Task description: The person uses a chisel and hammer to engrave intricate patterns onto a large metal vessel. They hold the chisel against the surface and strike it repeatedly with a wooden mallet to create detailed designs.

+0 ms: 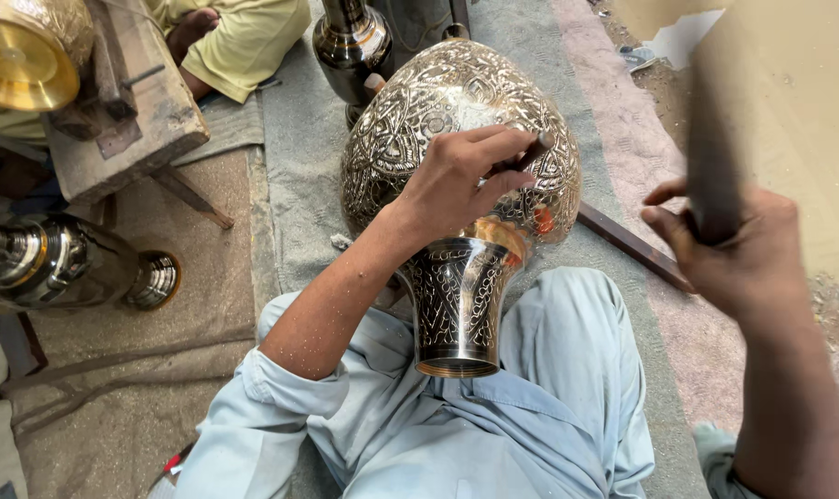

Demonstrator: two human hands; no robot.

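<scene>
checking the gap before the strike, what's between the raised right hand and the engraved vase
In the head view, nothing stands between the right hand and the engraved vase. Beneath the gap lie grey matting and a dark metal bar slanting out from under the vase.

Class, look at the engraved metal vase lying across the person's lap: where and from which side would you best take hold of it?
Probably the narrow neck, just above the flared foot, gripped from the bare right side. The vase lies with its foot toward the person; its belly is too broad for one hand. The left hand rests on the belly holding a thin tool.
</scene>
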